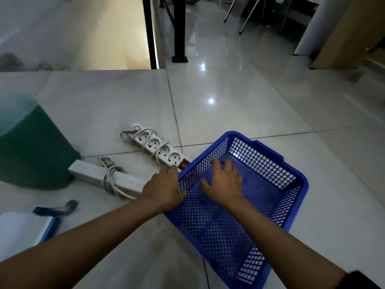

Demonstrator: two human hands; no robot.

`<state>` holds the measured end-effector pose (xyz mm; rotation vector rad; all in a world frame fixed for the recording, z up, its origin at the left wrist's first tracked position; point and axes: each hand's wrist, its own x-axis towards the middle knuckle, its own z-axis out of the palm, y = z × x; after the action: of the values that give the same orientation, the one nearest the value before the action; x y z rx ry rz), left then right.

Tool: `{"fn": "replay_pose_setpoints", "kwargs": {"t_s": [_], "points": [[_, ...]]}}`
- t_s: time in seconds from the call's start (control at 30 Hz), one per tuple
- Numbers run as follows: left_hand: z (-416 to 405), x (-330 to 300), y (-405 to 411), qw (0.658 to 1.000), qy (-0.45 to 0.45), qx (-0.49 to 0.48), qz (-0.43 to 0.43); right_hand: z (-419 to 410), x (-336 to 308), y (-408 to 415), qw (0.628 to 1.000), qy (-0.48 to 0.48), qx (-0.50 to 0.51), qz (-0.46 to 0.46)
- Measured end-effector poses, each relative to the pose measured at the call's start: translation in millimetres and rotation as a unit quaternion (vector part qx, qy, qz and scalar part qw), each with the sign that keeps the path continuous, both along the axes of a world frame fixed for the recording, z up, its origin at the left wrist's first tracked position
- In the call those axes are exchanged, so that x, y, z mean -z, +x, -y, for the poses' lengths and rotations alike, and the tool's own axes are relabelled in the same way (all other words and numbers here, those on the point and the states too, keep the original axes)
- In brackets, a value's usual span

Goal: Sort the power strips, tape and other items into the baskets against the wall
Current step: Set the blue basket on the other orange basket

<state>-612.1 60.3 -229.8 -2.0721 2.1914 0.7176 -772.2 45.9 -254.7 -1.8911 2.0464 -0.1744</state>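
Observation:
A blue mesh basket (277, 197) sits on the tiled floor, tilted toward me, with nothing in it. My left hand (164, 188) grips its left rim. My right hand (225, 182) rests flat inside on the mesh bottom, fingers spread. Just left of the basket lies a white power strip (158, 149) with several sockets, a red switch and its cord wound around it. A second white power strip (100, 177) lies nearer me, face down, cord wrapped around its middle; its right end is hidden behind my left hand.
A green bin (35, 155) stands at the left. At the lower left lie a white and blue object (25, 230) and a dark strap (56, 209). A black post (179, 28) and chair legs (248, 15) stand farther back on the glossy floor.

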Motion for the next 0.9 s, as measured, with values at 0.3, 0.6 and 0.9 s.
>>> {"fn": "replay_pose_setpoints", "kwargs": {"t_s": [0.3, 0.6, 0.9], "points": [[-3.1, 17.5, 22.9, 0.986, -0.046, -0.051, -0.149, -3.9, 23.0, -7.0, 0.995, 0.095, -0.019, -0.021], [25.1, -28.8, 61.9, 0.955, -0.23, -0.118, -0.147, 17.3, -15.1, -8.6, 0.993, -0.115, -0.019, -0.024], [36.3, -65.1, 144.3, 0.926, -0.278, -0.216, -0.137, 51.6, -38.1, -30.9, 0.94, -0.279, 0.195, 0.032]]}}
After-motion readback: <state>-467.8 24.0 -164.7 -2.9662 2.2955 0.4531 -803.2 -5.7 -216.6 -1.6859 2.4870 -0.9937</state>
